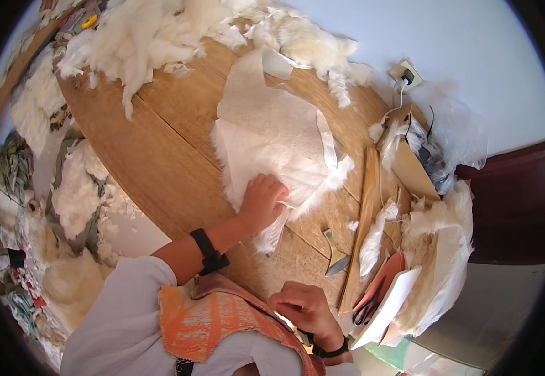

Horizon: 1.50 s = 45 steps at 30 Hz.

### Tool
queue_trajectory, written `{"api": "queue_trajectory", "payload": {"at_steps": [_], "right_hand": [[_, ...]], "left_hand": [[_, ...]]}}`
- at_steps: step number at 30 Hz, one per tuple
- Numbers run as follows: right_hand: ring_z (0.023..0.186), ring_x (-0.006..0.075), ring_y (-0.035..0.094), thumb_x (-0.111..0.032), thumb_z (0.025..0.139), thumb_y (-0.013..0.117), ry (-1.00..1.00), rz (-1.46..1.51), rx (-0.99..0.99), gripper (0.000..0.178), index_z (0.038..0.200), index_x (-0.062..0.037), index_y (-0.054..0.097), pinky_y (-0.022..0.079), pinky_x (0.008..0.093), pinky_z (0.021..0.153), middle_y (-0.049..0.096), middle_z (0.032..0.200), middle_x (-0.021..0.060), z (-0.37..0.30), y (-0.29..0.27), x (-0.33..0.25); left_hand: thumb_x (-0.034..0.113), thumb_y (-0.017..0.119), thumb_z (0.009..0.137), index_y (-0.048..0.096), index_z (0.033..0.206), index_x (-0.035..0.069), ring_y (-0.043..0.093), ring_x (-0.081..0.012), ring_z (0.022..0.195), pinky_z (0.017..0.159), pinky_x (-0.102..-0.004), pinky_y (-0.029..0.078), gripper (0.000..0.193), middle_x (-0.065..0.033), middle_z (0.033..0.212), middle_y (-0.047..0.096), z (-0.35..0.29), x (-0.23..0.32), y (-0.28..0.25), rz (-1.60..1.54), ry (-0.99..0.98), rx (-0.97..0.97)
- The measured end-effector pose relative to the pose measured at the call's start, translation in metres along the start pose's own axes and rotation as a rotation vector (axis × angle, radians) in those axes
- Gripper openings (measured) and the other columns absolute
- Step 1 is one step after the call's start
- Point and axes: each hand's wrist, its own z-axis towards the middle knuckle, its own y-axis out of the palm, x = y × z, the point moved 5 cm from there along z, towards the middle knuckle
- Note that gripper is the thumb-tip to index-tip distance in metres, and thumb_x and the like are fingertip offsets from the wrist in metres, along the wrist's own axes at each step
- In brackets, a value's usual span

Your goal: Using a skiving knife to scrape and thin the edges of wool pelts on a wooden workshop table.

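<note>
The left hand presses a white fur pelt on the wooden table; the right hand hovers near the body.

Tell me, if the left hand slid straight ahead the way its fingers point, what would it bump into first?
The left hand lies on the white fur pelt, pointing up the wooden table. It would likely just slide over more pelt, then perhaps reach the fluffy fur pile.

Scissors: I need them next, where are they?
In the head view, the scissors lie at the lower right, beside the wooden strip, right of the right hand.
</note>
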Motion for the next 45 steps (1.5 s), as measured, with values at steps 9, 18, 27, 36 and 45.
{"api": "queue_trajectory", "payload": {"at_steps": [9, 18, 27, 36, 45], "right_hand": [[0.046, 0.0224, 0.050, 0.000, 0.072, 0.073, -0.245, 0.188, 0.033, 0.018, 0.090, -0.0007, 0.072, 0.033, 0.0334, 0.043, 0.051, 0.058, 0.0087, -0.018, -0.006, -0.057], [0.049, 0.0229, 0.050, -0.006, 0.085, 0.065, -0.622, 0.343, -0.334, 0.012, 0.091, 0.0038, 0.068, 0.037, 0.0359, 0.046, 0.052, 0.062, 0.0106, -0.032, -0.011, -0.101], [0.051, 0.0216, 0.053, -0.001, 0.084, 0.063, -0.611, 0.314, -0.216, 0.008, 0.089, 0.0027, 0.068, 0.041, 0.0320, 0.048, 0.053, 0.065, 0.0104, -0.031, -0.003, -0.087], [0.062, 0.0014, 0.046, -0.002, 0.084, 0.067, 0.266, 0.311, 0.634, 0.004, 0.087, -0.0047, 0.069, 0.036, 0.0190, 0.053, 0.061, 0.071, -0.0049, 0.006, -0.008, 0.088], [0.056, 0.0044, 0.048, -0.005, 0.081, 0.069, 0.268, -0.006, 0.434, 0.007, 0.088, -0.0047, 0.068, 0.040, 0.0219, 0.051, 0.061, 0.066, 0.0024, -0.010, 0.015, 0.091]], "left_hand": [[0.004, 0.072, 0.066, 0.059, 0.079, 0.014, 0.051, -0.0256, 0.094, 0.079, -0.0402, 0.037, 0.021, -0.0021, 0.092, 0.054, -0.002, 0.000, 0.001, -0.013, 0.082, -0.031], [0.005, 0.075, 0.064, 0.059, 0.077, 0.015, 0.051, -0.0253, 0.093, 0.078, -0.0402, 0.037, 0.023, -0.0015, 0.091, 0.054, -0.003, 0.001, 0.001, 0.007, 0.093, -0.024], [0.004, 0.075, 0.066, 0.062, 0.083, 0.012, 0.054, -0.0258, 0.093, 0.079, -0.0384, 0.042, 0.023, -0.0036, 0.093, 0.057, 0.003, 0.022, -0.020, -0.089, 0.122, -0.043], [0.013, 0.070, 0.083, 0.065, 0.087, 0.004, 0.053, -0.0117, 0.070, 0.065, -0.0268, 0.044, 0.010, -0.0022, 0.077, 0.058, -0.022, 0.058, -0.040, -0.950, 0.021, -0.980], [0.007, 0.070, 0.076, 0.063, 0.084, 0.006, 0.052, -0.0221, 0.083, 0.068, -0.0317, 0.044, 0.010, -0.0062, 0.087, 0.051, 0.019, 0.044, 0.002, -0.142, 0.337, -0.195]]}}
